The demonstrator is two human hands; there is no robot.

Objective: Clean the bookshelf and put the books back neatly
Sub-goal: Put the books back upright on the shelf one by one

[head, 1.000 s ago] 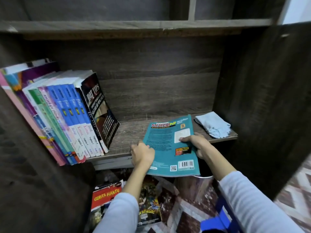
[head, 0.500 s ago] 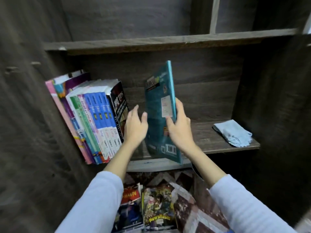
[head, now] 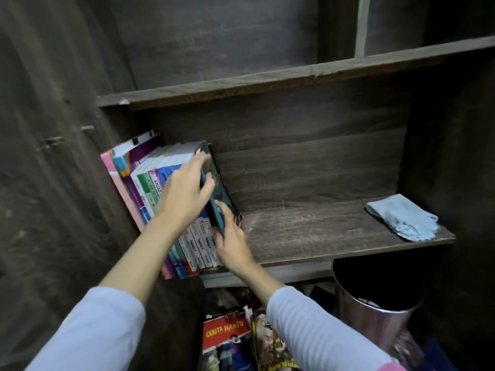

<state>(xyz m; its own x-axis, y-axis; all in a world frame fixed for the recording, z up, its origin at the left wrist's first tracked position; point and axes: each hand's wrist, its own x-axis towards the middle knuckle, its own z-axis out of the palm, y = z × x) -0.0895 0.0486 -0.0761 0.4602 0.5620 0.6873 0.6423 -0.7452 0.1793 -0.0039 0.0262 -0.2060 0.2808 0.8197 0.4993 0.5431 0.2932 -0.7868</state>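
We look down at a dark wood shelf (head: 321,234). A row of books (head: 148,183) stands at its left end, and they all lean to the left. The last one in the row is a black book (head: 223,191).

Both our hands are on the teal book (head: 216,219). It stands up on its edge at the end of the row, tight against the black book. We see only its thin edge, so we cannot tell which side of the black book it is on.

Our left hand (head: 184,194) is up high. Its fingers reach across the tops of the books and its thumb bends round the teal book, so it grips the top part. Our right hand (head: 231,239) is down low. Its fingers curl on the bottom part of the teal book and hold it there. The two hands are close but do not touch.

A light blue cloth (head: 403,220) lies folded on the far right of the shelf, well apart from the books. Another shelf board (head: 267,81) runs above.

Under the shelf, a shiny metal bin (head: 375,311) stands on the right. A red book (head: 226,334) lies on the floor beside another picture book (head: 270,344).
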